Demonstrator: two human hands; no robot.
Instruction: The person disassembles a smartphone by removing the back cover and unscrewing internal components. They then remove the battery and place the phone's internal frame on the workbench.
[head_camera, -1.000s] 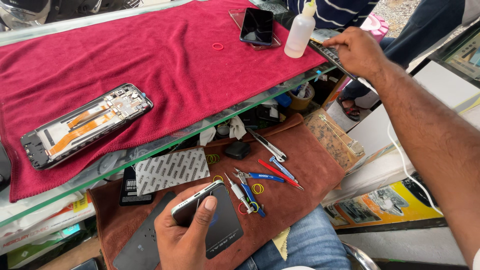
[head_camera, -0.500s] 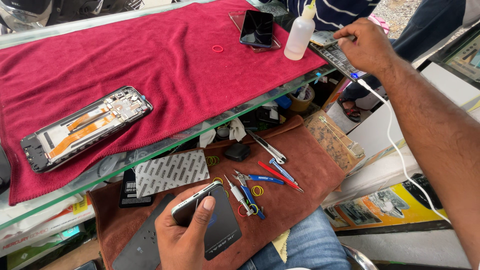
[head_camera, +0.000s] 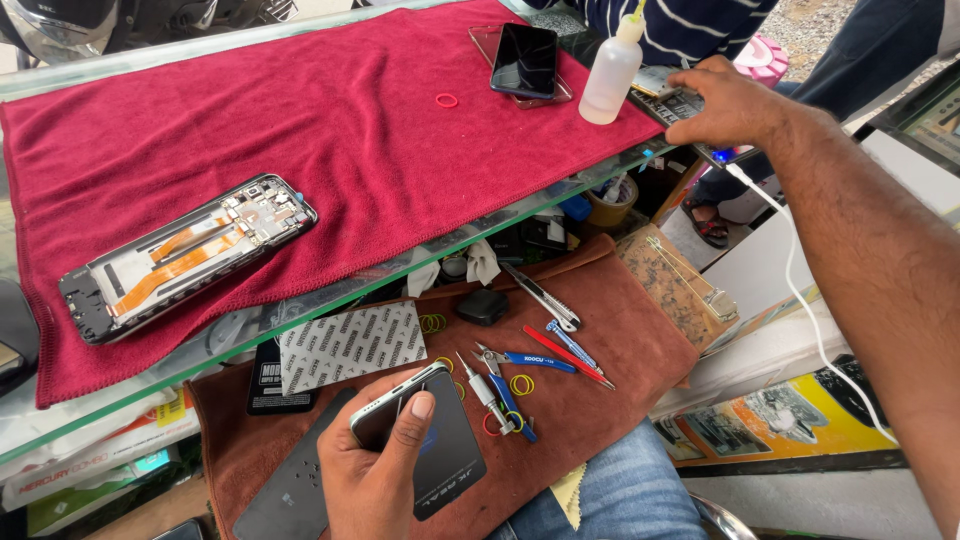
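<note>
The left hand (head_camera: 375, 470) is closed around a phone (head_camera: 400, 405), fingers wrapped under it and the thumb pressed on its upper edge, so the phone sits tilted above a dark pad (head_camera: 450, 460) on the brown cloth (head_camera: 620, 340) across the person's lap. The right hand (head_camera: 730, 100) reaches out over the far right corner of the red towel (head_camera: 300, 130), palm down, its fingers curled onto a small device (head_camera: 725, 155) lying at the counter edge; whether it actually grips that device cannot be told. A white cable (head_camera: 800, 290) hangs down from that device, running beside the right forearm.

Taking the red towel as the landmark: a white squeeze bottle (head_camera: 612, 72) stands on its far right corner, just left of the right hand, and a black phone (head_camera: 526, 60) lies face up just left of the bottle. A small red ring (head_camera: 446, 100) lies left of that phone. An opened phone frame (head_camera: 185, 255) with orange ribbon strips rests on the towel's near left part. In front of the towel, on the brown cloth, lie blue-handled pliers (head_camera: 525, 360), a red-handled tool (head_camera: 565, 355), tweezers (head_camera: 545, 300), yellow rubber bands (head_camera: 522, 384) and a patterned grey sheet (head_camera: 350, 345).
</note>
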